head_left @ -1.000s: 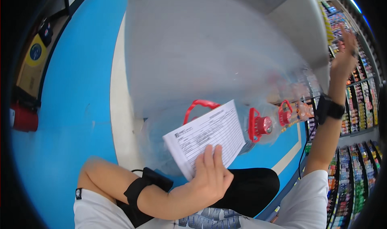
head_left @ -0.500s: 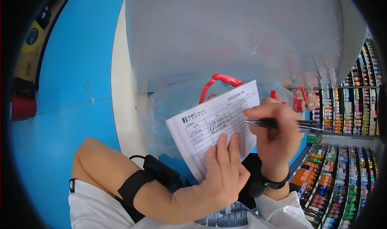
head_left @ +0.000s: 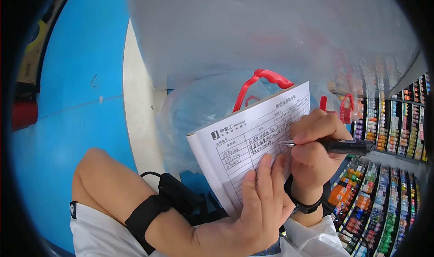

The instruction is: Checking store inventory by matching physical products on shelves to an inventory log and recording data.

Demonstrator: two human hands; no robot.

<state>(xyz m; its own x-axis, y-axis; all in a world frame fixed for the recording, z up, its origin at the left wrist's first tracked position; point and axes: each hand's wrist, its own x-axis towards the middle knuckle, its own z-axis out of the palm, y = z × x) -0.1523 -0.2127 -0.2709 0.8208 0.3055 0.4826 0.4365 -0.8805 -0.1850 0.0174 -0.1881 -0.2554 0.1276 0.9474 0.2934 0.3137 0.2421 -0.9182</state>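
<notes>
A white form pad (head_left: pixel 235 184) with a printed table and some handwritten rows lies tilted in front of me, over clear plastic. My left hand (head_left: pixel 262 202) lies across its lower part, fingers stretched flat on the paper; the thumb is hidden. A black pen (head_left: pixel 346 146) is pinched in my right hand (head_left: pixel 316 150). Its tip is at the written rows, and I cannot tell if it touches the paper. Just behind the pad's upper edge stands a red handle (head_left: pixel 260 74) on what looks like a large clear plastic bottle (head_left: pixel 199 94).
Greyish translucent plastic wrap (head_left: pixel 271 26) covers the space beyond the pad. Shelves of colourful packaged goods (head_left: pixel 375 198) fill the right side. To the left are blue floor (head_left: pixel 81 76), a red container (head_left: pixel 25 114) and a cardboard box (head_left: pixel 29 67). A second red handle (head_left: pixel 347 108) stands further right.
My right hand has lowered and the pen tip has come to the written rows, just right of the last entries. The pad appears slightly further right in the picture; my left hand remains on it.
</notes>
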